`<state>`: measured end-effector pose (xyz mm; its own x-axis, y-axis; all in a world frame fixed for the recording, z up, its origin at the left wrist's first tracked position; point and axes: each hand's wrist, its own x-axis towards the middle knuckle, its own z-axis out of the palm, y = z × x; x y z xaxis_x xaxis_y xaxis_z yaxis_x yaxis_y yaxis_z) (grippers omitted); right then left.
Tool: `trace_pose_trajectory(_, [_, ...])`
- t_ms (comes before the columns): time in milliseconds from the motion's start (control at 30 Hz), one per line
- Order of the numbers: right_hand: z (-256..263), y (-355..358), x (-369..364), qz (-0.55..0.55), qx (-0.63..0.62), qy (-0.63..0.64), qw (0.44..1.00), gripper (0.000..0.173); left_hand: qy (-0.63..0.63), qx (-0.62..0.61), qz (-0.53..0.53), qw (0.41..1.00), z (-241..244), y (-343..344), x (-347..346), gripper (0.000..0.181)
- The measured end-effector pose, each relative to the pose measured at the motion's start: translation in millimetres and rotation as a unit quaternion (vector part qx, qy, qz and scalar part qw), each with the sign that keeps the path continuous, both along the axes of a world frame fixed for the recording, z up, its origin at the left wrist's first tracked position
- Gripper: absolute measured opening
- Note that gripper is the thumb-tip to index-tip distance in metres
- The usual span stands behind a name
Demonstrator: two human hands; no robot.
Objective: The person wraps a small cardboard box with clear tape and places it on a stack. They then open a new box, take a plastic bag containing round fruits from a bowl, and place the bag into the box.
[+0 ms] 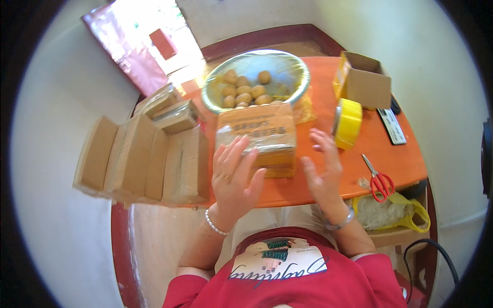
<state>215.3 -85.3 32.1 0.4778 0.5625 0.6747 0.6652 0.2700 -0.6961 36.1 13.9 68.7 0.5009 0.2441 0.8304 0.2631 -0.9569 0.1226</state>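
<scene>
A taped cardboard box (257, 127) bearing printed writing sits in front of me on the orange table (281, 197). My left hand (235, 175) is at the box's near left side with its fingers spread; whether it touches the box I cannot tell. Apart from the box's right side, my right hand (323, 169) is raised with fingers apart and nothing in it. Just beyond its fingertips a wide roll of yellow packing tape (348, 124) stands on edge. Red-handled scissors (379, 183) lie farther right, their blades pointing away from me.
Behind the box, a metal basin (304, 82) holds several round brown items (243, 89). Open cardboard boxes (133, 154) and taped ones (175, 115) crowd the left. An open carton (364, 82) and a white card-like object (391, 126) are at the right. A yellow plastic bag (420, 219) lies below the table edge.
</scene>
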Motion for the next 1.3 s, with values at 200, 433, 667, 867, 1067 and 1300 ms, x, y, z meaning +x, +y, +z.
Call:
trace_pose_trajectory(200, [23.3, 9.6, -7.2, -0.026, 0.094, -0.235, 0.967, 0.041, -0.203, -0.284, -0.012, 0.937, -49.5, 2.8, -41.8, 0.049])
trace_pose_trajectory(433, [15.2, 31.0, -14.7, -0.021, -0.057, -0.307, 0.950, 0.034, -0.178, -0.426, -0.042, 0.886, -76.2, -7.3, -26.0, 0.059])
trace_pose_trajectory(667, [18.7, 29.6, -14.5, -0.021, -0.038, -0.292, 0.956, 0.033, -0.255, -0.422, 0.024, 0.870, -75.2, 9.0, -28.7, 0.036])
trace_pose_trajectory(867, [20.4, 28.3, -16.6, -0.019, -0.050, -0.289, 0.956, 0.032, -0.261, -0.330, 0.065, 0.905, -76.5, 25.2, -27.6, 0.015])
trace_pose_trajectory(1067, [17.5, 29.7, -16.5, -0.016, -0.043, -0.284, 0.958, 0.033, -0.144, -0.114, 0.144, 0.972, -80.1, 24.5, -26.9, 0.033])
trace_pose_trajectory(1300, [18.6, 27.3, -15.5, -0.026, -0.023, -0.273, 0.961, 0.038, 0.011, -0.156, 0.152, 0.976, -58.9, -12.8, -30.0, 0.065])
